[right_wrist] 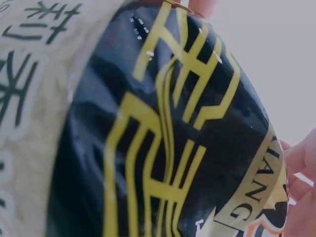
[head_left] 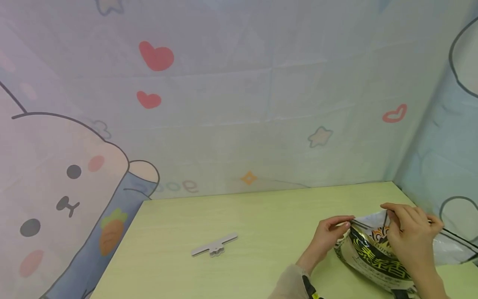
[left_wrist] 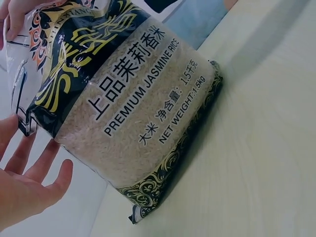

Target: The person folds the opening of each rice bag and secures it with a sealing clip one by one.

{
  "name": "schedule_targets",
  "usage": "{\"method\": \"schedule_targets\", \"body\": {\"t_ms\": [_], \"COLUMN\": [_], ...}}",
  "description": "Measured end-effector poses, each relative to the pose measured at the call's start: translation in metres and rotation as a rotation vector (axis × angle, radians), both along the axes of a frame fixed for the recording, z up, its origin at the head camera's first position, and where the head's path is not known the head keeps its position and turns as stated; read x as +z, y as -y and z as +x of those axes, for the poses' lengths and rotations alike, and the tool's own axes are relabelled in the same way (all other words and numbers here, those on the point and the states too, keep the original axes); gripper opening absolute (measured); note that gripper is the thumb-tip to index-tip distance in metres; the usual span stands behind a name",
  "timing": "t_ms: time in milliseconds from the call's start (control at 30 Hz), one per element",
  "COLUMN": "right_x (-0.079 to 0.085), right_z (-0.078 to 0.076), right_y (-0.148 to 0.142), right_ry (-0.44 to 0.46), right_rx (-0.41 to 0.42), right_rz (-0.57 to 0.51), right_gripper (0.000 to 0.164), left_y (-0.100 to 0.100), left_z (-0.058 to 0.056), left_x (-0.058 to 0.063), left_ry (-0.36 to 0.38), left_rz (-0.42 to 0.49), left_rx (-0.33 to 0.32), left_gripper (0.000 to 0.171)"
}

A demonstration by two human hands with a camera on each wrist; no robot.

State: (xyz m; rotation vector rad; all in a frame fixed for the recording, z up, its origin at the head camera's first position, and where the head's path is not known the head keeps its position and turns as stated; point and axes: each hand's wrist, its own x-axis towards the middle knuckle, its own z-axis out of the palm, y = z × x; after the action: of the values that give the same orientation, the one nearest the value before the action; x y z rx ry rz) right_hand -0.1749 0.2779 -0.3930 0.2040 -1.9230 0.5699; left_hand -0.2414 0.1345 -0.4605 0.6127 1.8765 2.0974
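Note:
A clear plastic rice bag (head_left: 373,253) with black bands and yellow lettering leans at the table's right side. "Premium Jasmine Rice" is legible on the bag (left_wrist: 143,94) in the left wrist view. My left hand (head_left: 326,236) pinches its upper left corner between thumb and index finger; the other fingers lie loose beside the bag's edge. With curled fingers, my right hand (head_left: 410,232) grips the top edge farther right and covers part of the print. The black panel of the bag (right_wrist: 163,123) fills most of the right wrist view.
A pale sealing clip (head_left: 216,248) with a long bar and a flower-shaped handle lies left of the hands on the light green table (head_left: 168,274). A cartoon-printed cloth (head_left: 231,104) hangs behind the table and along its sides.

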Motion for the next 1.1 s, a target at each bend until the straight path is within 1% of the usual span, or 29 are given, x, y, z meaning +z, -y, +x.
{"method": "schedule_targets", "body": {"t_ms": [67, 167, 300, 400, 500, 633, 700, 767, 833, 900, 1033, 1100], "right_x": [0.000, 0.000, 0.001, 0.000, -0.003, -0.013, -0.016, -0.014, -0.012, -0.006, -0.004, -0.005], "right_z": [0.000, 0.000, 0.002, 0.002, 0.000, -0.008, -0.010, -0.008, -0.005, -0.001, -0.002, -0.003], "right_y": [0.000, 0.000, -0.001, -0.003, -0.006, -0.012, -0.014, -0.012, -0.010, -0.004, 0.000, 0.000], "right_ry": [-0.003, -0.002, 0.008, 0.014, 0.020, -0.020, -0.027, -0.006, 0.005, 0.011, -0.046, -0.070], "right_rx": [-0.003, -0.008, -0.017, -0.024, -0.028, -0.039, -0.042, -0.043, -0.045, -0.042, -0.045, -0.051], "right_rz": [0.003, 0.011, 0.034, 0.049, 0.069, 0.065, 0.059, 0.064, 0.067, 0.067, 0.042, 0.039], "right_gripper": [0.020, 0.017, 0.017, 0.018, 0.024, 0.036, 0.036, 0.036, 0.034, 0.031, 0.027, 0.025], "left_y": [0.001, 0.003, 0.009, 0.014, 0.017, 0.020, 0.021, 0.023, 0.027, 0.031, 0.040, 0.044], "left_z": [0.002, 0.004, 0.006, 0.007, 0.006, 0.005, 0.005, 0.007, 0.010, 0.015, 0.023, 0.026], "left_x": [0.000, 0.001, 0.005, 0.007, 0.007, 0.004, 0.002, 0.001, 0.001, 0.003, 0.007, 0.009], "left_ry": [-0.005, -0.018, -0.062, -0.096, -0.106, -0.128, -0.147, -0.166, -0.179, -0.201, -0.261, -0.293], "left_rz": [0.006, 0.006, 0.001, -0.004, -0.007, -0.002, -0.002, -0.006, -0.016, -0.049, -0.153, -0.194], "left_rx": [-0.002, 0.016, 0.028, 0.007, -0.015, -0.025, -0.021, -0.011, 0.009, 0.048, 0.146, 0.178], "left_gripper": [0.026, 0.027, 0.026, 0.027, 0.027, 0.028, 0.027, 0.027, 0.026, 0.025, 0.021, 0.020]}}
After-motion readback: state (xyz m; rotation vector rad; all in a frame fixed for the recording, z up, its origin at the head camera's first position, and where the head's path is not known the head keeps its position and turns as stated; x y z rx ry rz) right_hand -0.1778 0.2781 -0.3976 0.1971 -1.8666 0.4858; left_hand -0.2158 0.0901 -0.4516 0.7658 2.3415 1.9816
